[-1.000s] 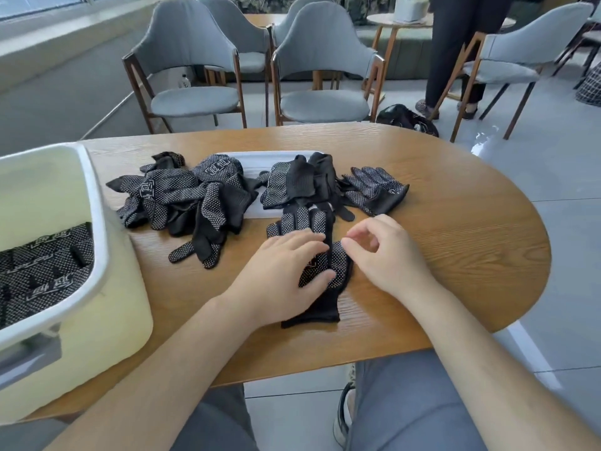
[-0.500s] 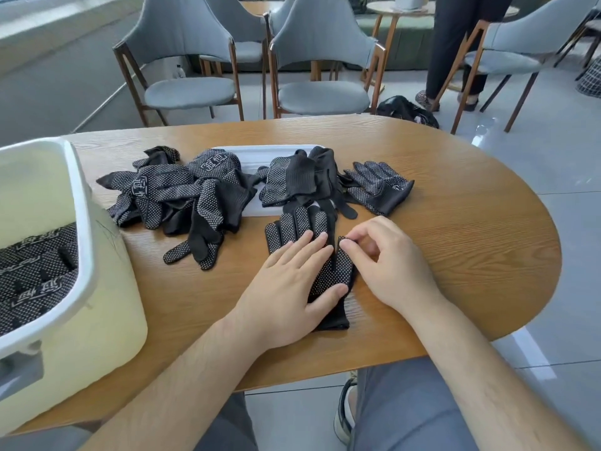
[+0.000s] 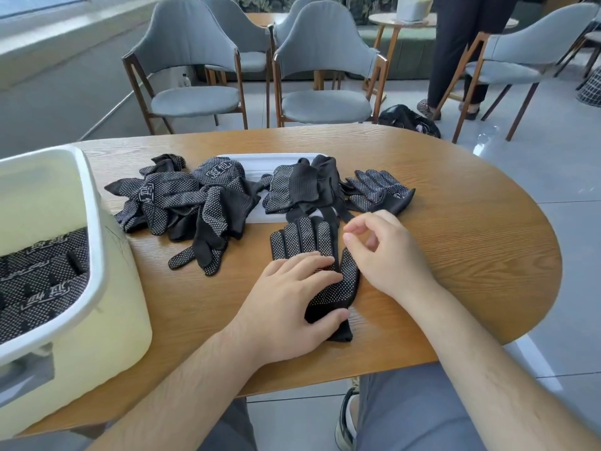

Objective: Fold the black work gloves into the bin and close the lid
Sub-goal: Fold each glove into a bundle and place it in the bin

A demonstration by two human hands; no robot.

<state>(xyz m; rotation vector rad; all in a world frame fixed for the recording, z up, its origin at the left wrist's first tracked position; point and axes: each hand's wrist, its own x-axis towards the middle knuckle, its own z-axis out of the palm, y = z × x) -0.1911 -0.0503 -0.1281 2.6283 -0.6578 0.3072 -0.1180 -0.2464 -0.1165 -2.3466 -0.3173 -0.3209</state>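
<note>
The head camera looks down at a round-ended wooden table point(image 3: 455, 255). A black work glove point(image 3: 304, 237) with little white dots lies flat near the front edge of the table, in the middle, with its fingers pointing away from the person. The left hand point(image 3: 292, 301) lies flat on this glove and presses it down, with the fingers straight and the thumb by the cuff. The right hand point(image 3: 387, 255) is just beside the glove on its right side. Its fingers are loosely bent and it holds nothing. The two hands are close but do not touch. Behind the glove lies a flat white lid point(image 3: 260, 162), toward the back of the table. A pile of gloves point(image 3: 195, 203) rests partly on the lid's left end and spills toward the left. A smaller heap of gloves point(image 3: 302, 187) sits on the lid's right end. One more dotted glove point(image 3: 380, 190) lies on the wood just right of that heap. A pale yellow bin point(image 3: 107, 304) with a white rim stands open at the left front corner of the table. Folded gloves point(image 3: 42, 281) lie inside it. Grey chairs point(image 3: 325, 76) stand on the floor behind the table.
</note>
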